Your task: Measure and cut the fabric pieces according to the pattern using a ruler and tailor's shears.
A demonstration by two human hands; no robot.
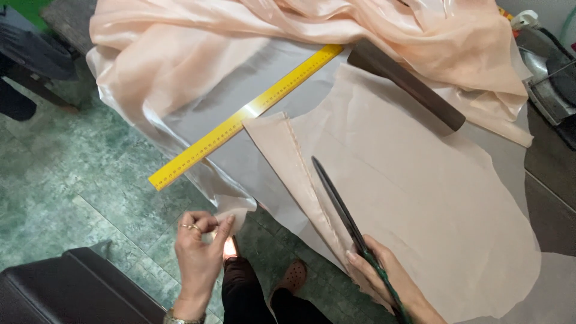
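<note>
Scissors, long and dark-bladed (339, 207), lie closed in the right hand's (384, 276) grip over sheer peach fabric (414, 192); left hand (201, 243) pinches a fabric scrap (231, 211).

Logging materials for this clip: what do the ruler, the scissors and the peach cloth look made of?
Ruler: looks like yellow-painted metal, with one bright glare patch.
Scissors, in the right hand: dark matte blades, probably steel; handle seems wrapped in green.
Cloth: thin sheer woven fabric, satiny where bunched; fibre unclear.

Long dark scissors (339, 207) are being held closed, blades lying flat on the cut peach fabric piece (414, 192); a small peach scrap (231, 219) is being pinched beyond the counter edge.
</note>
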